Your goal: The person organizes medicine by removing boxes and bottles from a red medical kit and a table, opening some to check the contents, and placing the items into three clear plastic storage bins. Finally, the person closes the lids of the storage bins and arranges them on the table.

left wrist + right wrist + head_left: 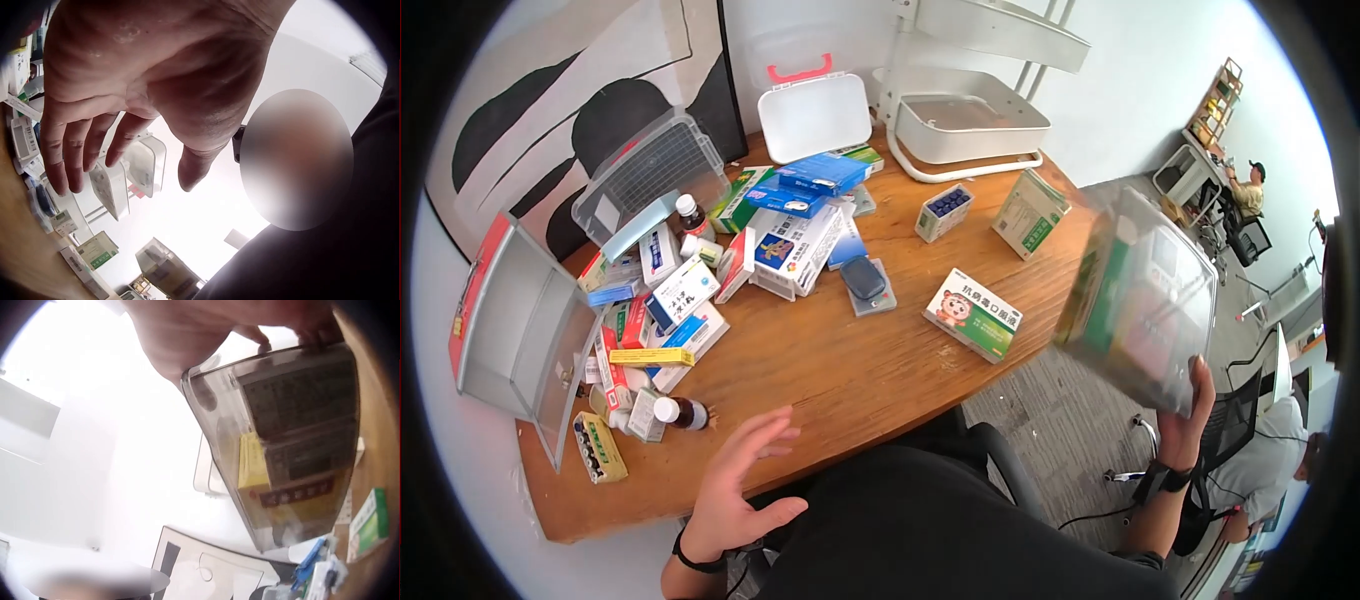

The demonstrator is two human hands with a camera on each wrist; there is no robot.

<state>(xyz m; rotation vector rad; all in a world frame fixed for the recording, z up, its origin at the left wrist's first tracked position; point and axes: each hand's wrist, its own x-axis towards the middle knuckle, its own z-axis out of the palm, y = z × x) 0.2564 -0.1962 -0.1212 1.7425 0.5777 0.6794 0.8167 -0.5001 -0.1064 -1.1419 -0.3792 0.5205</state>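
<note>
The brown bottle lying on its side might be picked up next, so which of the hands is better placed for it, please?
Probably the left hand: it holds nothing and is nearer the bottle. The right hand holds the clear box, farther off.

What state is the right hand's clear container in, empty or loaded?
Loaded: a yellow box and others show through the clear container.

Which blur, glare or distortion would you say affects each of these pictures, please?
Head view: fisheye curvature with black corners, and the clear box in the right hand looks smeared; left wrist view: white glare behind the shaded left hand, plus a blurred oval patch; right wrist view: background washed out to white, corners dark.
</note>
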